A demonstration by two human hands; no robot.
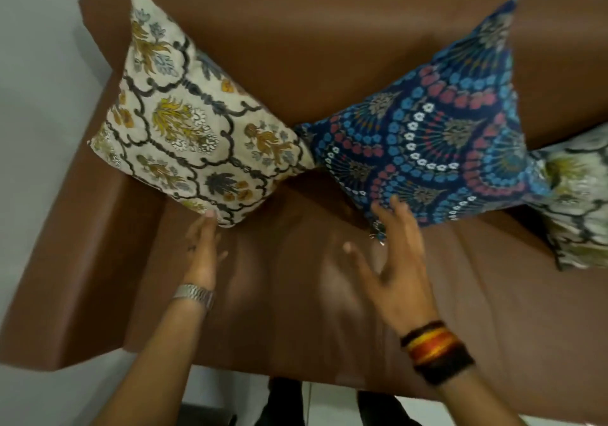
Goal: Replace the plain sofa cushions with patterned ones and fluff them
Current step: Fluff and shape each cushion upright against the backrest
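Three patterned cushions stand on their corners against the back of a brown leather sofa (296, 294). A cream floral cushion (190, 129) is at the left, and a dark blue cushion (437, 142) with red and blue flowers is in the middle. A second cream floral cushion (579, 202) is cut off at the right edge. My left hand (202, 251), with a metal watch, touches the bottom corner of the left cream cushion with its fingertips. My right hand (391, 261), fingers spread, rests against the lower edge of the blue cushion. Neither hand grips anything.
The sofa's left armrest (75, 244) lies beside my left arm. A pale wall (39, 64) is behind and to the left of the sofa. White floor (332, 399) and my dark trouser legs show below the seat's front edge.
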